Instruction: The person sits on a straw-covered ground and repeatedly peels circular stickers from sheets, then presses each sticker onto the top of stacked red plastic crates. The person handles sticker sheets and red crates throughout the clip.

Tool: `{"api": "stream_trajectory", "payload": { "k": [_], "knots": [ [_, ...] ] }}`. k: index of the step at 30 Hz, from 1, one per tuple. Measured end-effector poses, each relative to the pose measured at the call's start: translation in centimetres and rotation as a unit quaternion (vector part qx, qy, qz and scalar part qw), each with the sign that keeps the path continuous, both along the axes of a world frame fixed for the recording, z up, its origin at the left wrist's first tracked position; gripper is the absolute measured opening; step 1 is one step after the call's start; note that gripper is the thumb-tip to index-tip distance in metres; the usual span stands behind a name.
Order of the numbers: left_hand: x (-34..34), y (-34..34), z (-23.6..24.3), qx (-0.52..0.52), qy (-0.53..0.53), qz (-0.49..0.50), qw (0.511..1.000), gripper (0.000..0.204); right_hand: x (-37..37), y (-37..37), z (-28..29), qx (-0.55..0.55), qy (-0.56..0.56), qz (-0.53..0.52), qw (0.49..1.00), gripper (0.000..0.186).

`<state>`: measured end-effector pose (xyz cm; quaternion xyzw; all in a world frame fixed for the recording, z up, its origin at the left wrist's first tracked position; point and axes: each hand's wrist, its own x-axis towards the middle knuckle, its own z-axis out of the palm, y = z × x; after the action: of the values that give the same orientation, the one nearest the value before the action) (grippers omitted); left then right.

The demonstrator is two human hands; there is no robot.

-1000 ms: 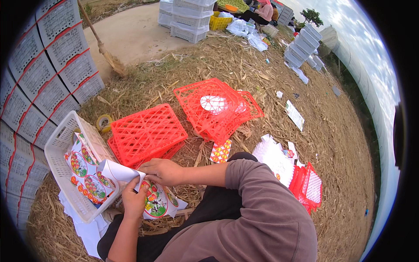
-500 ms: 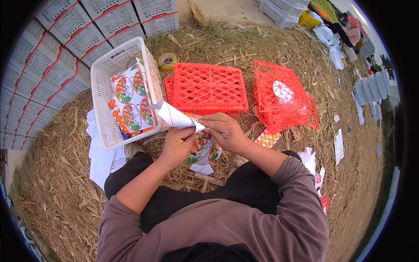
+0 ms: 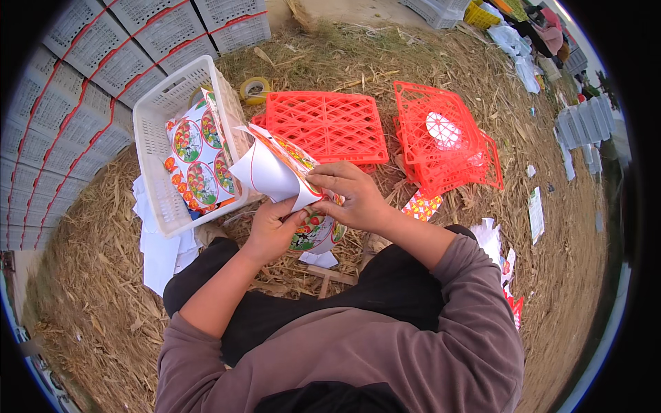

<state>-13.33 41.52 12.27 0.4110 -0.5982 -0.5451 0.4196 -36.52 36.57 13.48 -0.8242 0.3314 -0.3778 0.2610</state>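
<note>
Between my hands is a curled printed paper sheet (image 3: 265, 167), white on one side and red, yellow and green on the other. My left hand (image 3: 273, 230) pinches its lower edge with thumb and forefinger. At its right side, my right hand (image 3: 350, 197) grips the same sheet, fingers on top and thumb beneath. Just below the hands, a round-patterned fruit print (image 3: 318, 235) lies on the straw, partly covered. To the left stands a white plastic crate (image 3: 153, 141) holding sheets with round fruit prints (image 3: 202, 180).
Red plastic lattice lids (image 3: 323, 127) lie ahead, with another red pile (image 3: 441, 148) to their right. A yellow tape roll (image 3: 255, 89) sits beside the crate. Stacked grey crates (image 3: 65, 138) rise at left. White paper scraps (image 3: 162, 251) lie near my left knee. A person (image 3: 547, 34) is at far right.
The sheet has opened from a tight cone into a wider curl, and its printed side now shows. My right hand's fingers have spread a little; the view has shifted slightly.
</note>
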Motion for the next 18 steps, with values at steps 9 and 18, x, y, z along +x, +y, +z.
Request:
{"api": "stream_trajectory", "payload": {
  "k": [9,18],
  "knots": [
    [0.2,0.4,-1.1,0.017,-0.151,-0.001,0.988,0.028,-0.2,0.1,-0.8,0.009,-0.029,0.025,0.999,0.032],
    [0.3,-0.1,0.7,-0.011,-0.196,-0.031,0.98,0.047,-0.8,-1.2,-1.8,0.325,-0.117,0.051,0.937,0.013]
  ]
}}
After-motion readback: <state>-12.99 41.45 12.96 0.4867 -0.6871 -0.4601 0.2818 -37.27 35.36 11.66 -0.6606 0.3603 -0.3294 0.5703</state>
